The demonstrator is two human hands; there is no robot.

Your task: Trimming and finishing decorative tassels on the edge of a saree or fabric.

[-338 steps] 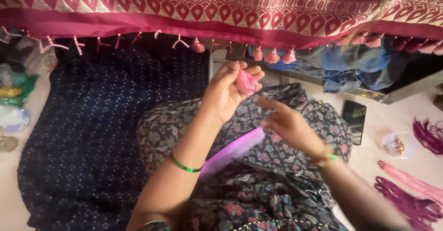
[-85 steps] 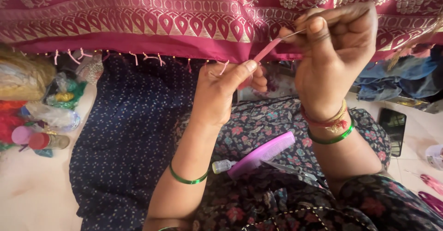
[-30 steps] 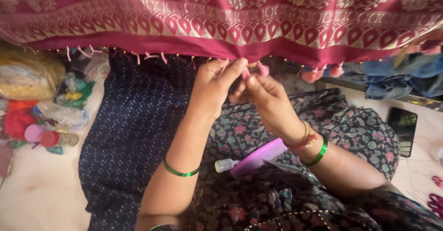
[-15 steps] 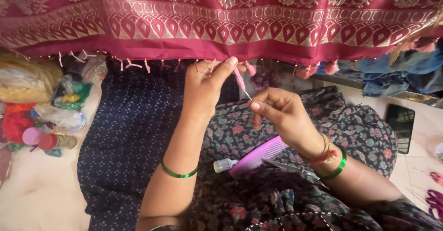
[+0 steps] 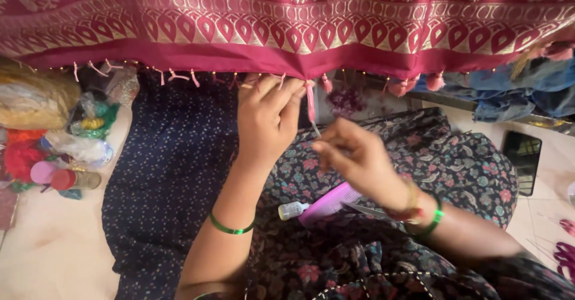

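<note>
Left hand is up at the hem of the magenta and gold cloth, fingers pressed together around the top of a pink thread bundle that hangs from the border. Right hand sits just below it, thumb and fingertips pinched on what looks like a thin needle or hook at the bundle's lower end; too fine to name for sure.

Here is the risk as I read it: the tool tip points up toward the left fingers, close to them, so a slip could prick skin. A hard pull downward could drag the threads out of the left pinch and loosen the knot at the hem, or pucker the cloth edge. The strands are loose at the bottom, so a twist may fray or split the bundle unevenly beside the finished tassels further along the edge.

On the lap, on the dark floral dress, lie a purple comb and a small clear bottle, both tilted on the slope of the fabric; a knee shift could roll the bottle off onto the floor. A dark phone lies on the floor to the right, well apart. At the left, thread spools and plastic bags crowd together beside the dotted navy cloth, and loose threads could snag there.
</note>
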